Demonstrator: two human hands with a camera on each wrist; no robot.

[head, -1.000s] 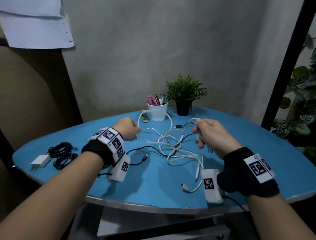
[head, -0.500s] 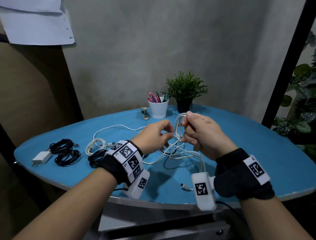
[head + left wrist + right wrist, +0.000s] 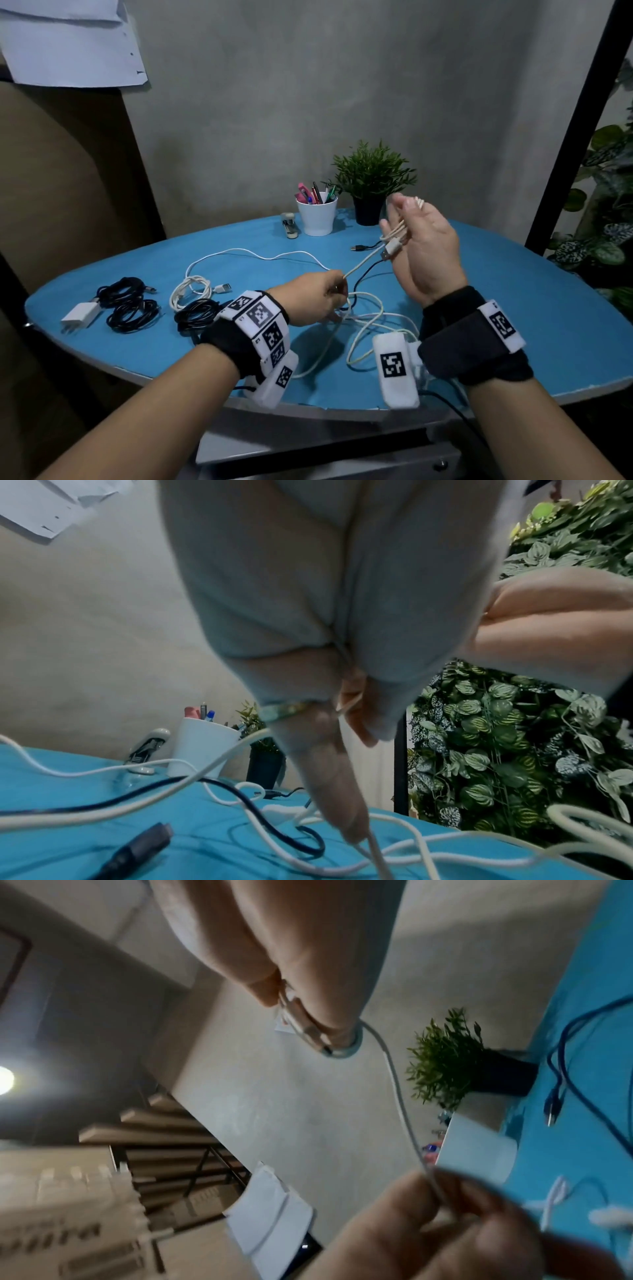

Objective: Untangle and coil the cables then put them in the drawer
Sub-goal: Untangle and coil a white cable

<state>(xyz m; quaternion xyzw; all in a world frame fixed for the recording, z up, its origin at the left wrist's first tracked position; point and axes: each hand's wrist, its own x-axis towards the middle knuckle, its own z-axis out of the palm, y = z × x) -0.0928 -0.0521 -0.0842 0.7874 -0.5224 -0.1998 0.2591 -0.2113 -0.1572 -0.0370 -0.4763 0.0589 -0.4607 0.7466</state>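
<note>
A white USB cable stretches taut between my two hands above the blue table. My right hand is raised with its fingers upright; the cable is looped round them and its USB plug is pinched against the palm side, as the right wrist view shows. My left hand is lower and pinches the same cable close over the table. Below it lie loose white loops crossed by a black cable.
At the left lie a coiled white cable, coiled black cables and a white charger. A pen cup, a stapler and a potted plant stand at the back. A grey drawer front shows under the table.
My hands were close together on the cable bundle; they have drawn apart. The right hand rose to the right with cable wound on its fingers, and the left dropped, pulling the strand taut.
</note>
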